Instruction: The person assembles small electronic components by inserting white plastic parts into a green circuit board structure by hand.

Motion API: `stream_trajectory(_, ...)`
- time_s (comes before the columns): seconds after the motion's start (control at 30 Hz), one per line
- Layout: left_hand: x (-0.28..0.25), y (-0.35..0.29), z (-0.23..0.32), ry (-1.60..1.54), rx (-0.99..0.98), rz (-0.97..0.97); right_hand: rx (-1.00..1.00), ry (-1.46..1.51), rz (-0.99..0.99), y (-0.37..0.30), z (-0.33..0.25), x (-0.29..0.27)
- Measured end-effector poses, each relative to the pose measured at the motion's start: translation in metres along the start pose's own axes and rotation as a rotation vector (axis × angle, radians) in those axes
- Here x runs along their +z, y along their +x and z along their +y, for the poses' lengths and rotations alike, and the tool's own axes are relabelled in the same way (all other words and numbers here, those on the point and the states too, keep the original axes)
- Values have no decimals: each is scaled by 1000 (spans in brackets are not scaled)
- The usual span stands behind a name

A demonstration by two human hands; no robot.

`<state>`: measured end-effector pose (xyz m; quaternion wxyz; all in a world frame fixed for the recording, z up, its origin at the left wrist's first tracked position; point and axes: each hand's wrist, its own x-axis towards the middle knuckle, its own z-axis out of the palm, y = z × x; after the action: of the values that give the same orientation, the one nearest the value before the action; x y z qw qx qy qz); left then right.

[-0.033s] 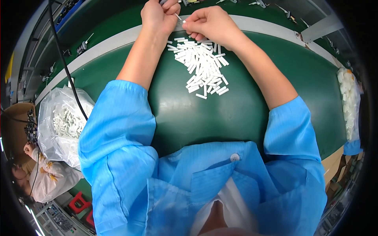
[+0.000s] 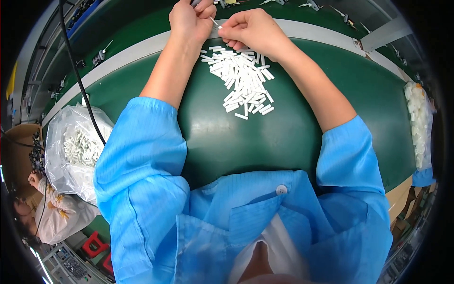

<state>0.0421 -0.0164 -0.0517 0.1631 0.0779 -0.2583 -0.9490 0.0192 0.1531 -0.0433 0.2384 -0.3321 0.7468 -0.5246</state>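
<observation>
My left hand is closed around a small dark grey part, mostly hidden by the fingers and the top of the picture. From between its fingers a thin pale rod sticks out toward my right hand. My right hand pinches a short white tube between thumb and forefinger, right by the rod's tip. Whether tube and rod touch, I cannot tell. Below both hands lies a loose pile of short white tubes on the green tabletop.
A clear plastic bag of white tubes stands at the left, with a black cable hanging over it. Beyond the pale rail are several grey parts with rods. Another bag sits far right. A person is at the lower left.
My right hand, with the white tube, has shifted very slightly to the left. My left hand and the pile look unchanged.
</observation>
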Motion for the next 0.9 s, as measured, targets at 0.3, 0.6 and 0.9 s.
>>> stream_trajectory(0.3, 9, -6, -4, 71, 48, -9, 61, 121, -22, 1, -5, 1)
stream_trajectory(0.6, 10, -5, -9, 80, 62, -4, 96, 241, -48, 2, 0, -5)
stream_trajectory(0.9, 32, -36, -43, 270, 82, 80, -154, 92, 365, 10, 5, -9)
